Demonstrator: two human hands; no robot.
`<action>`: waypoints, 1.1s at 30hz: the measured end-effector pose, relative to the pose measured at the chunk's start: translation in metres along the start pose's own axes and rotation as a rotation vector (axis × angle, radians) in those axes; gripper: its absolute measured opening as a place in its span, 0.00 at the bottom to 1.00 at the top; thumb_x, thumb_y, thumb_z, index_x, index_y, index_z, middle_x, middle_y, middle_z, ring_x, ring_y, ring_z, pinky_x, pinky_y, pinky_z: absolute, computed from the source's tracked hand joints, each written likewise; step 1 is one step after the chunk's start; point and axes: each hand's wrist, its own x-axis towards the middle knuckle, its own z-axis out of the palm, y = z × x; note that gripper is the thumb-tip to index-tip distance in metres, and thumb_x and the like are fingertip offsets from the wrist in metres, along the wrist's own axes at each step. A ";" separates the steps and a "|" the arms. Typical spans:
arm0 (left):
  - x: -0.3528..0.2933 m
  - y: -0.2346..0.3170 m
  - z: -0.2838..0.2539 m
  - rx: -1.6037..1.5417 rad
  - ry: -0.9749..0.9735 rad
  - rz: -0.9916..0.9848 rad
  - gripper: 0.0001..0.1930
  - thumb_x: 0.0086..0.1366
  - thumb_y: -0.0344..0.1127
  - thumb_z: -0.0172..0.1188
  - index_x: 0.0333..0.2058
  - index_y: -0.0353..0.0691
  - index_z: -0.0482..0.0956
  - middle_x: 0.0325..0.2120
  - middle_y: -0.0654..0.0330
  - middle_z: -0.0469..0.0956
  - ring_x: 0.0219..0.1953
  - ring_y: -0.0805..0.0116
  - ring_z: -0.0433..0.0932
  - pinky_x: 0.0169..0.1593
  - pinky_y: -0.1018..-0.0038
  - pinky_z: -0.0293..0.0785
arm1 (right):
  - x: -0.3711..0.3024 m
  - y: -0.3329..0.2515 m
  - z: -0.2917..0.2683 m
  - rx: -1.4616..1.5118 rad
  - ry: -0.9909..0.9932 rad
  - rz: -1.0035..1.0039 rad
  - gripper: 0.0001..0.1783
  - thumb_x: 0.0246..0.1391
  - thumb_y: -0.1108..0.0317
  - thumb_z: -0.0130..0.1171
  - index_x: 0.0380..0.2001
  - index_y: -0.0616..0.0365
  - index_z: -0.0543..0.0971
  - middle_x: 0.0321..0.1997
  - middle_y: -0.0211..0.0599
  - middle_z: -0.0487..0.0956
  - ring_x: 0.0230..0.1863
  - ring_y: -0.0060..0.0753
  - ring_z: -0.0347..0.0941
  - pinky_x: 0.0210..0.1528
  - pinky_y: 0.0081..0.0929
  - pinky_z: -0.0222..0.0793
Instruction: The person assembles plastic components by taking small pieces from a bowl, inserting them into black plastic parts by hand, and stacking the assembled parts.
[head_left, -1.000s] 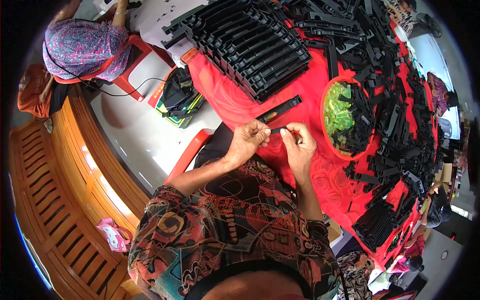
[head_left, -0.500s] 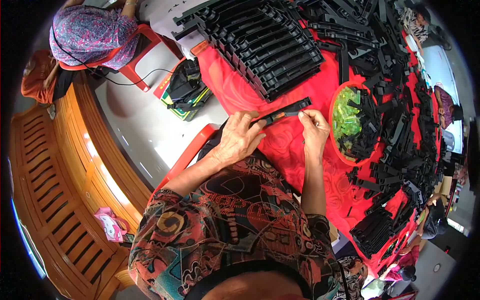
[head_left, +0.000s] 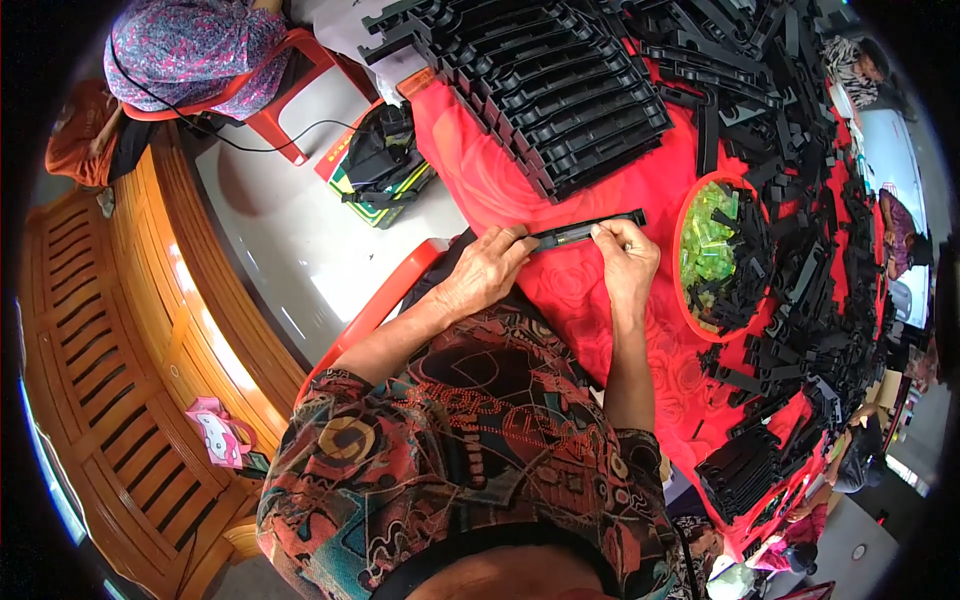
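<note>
A stack [head_left: 560, 110] lies beyond, a tub [head_left: 678, 262] rightward; your left hand [head_left: 482, 270] and right hand [head_left: 627, 268] grip the strip [head_left: 570, 237] spanning them.

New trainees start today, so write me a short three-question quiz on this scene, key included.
1. True or false: the left hand and the right hand both touch the same black strip.
2. What colour are the bright pieces in the round tub? A) blue B) green C) white
3. Fill in: in the picture, the round tub stands to the ____ of the right hand.

Key: 1. True. 2. B. 3. Right.
</note>
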 end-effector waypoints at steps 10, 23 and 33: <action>-0.002 0.009 -0.005 -0.019 -0.001 -0.033 0.15 0.51 0.25 0.55 0.40 0.35 0.71 0.37 0.51 0.71 0.34 0.55 0.72 0.37 0.65 0.72 | -0.001 0.007 0.010 -0.062 -0.013 0.017 0.03 0.43 0.76 0.62 0.24 0.64 0.77 0.15 0.19 0.66 0.18 0.10 0.56 0.19 0.14 0.52; -0.005 0.006 -0.003 0.017 -0.033 -0.035 0.13 0.51 0.27 0.55 0.37 0.35 0.73 0.38 0.51 0.70 0.35 0.55 0.72 0.36 0.66 0.73 | -0.004 -0.012 -0.006 0.004 0.098 -0.022 0.05 0.45 0.78 0.60 0.20 0.61 0.75 0.16 0.15 0.63 0.19 0.08 0.51 0.21 0.12 0.46; -0.004 0.007 -0.003 0.017 -0.027 -0.040 0.14 0.48 0.27 0.55 0.37 0.36 0.74 0.38 0.51 0.70 0.34 0.56 0.72 0.34 0.66 0.74 | -0.005 -0.013 0.002 -0.122 -0.072 -0.019 0.03 0.46 0.80 0.59 0.22 0.63 0.75 0.15 0.17 0.64 0.18 0.08 0.54 0.19 0.12 0.49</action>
